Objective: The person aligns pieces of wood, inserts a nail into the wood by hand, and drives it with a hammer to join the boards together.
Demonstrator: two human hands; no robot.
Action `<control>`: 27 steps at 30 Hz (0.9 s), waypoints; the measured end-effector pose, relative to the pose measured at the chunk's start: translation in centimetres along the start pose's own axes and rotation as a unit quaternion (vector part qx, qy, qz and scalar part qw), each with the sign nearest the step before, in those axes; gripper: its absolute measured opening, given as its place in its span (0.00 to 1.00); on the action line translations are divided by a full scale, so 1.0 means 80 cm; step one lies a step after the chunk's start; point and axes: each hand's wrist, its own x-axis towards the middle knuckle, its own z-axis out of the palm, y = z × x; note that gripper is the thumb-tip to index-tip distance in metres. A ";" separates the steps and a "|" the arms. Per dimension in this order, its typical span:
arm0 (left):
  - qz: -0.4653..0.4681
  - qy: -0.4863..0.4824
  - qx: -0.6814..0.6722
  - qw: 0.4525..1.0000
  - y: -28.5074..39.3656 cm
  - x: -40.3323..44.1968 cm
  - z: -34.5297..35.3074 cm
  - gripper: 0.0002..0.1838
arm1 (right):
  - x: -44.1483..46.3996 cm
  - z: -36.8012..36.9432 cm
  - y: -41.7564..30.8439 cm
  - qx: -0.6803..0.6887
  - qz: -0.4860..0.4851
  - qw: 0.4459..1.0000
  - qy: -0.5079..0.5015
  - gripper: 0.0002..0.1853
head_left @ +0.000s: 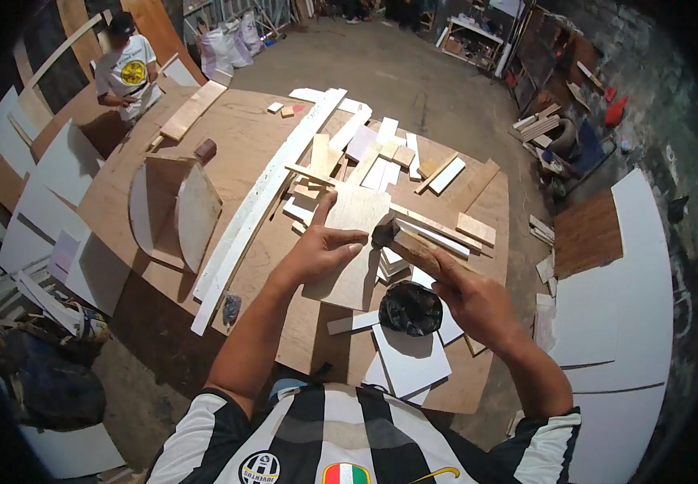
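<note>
My right hand is wrapped round the wooden handle of a hammer. The dark hammer head is over the right edge of a pale wooden board. On the board's left side rests my left hand. Its thumb and one finger come together close to the hammer head, and another finger stretches toward the far end of the board. Whatever sits between that thumb and finger is too small to make out. A black plastic bag, its top open, stands just right of the board, below the hammer.
Wood offcuts crowd the plywood table. A long white plank lies left of my hands, beyond it a curved wooden piece. White panels stand at right. Another person is at the far left.
</note>
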 end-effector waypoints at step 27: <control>-0.047 -0.010 -0.063 0.997 0.007 -0.001 -0.003 0.18 | -0.004 0.006 0.001 0.065 -0.030 0.997 0.031 0.36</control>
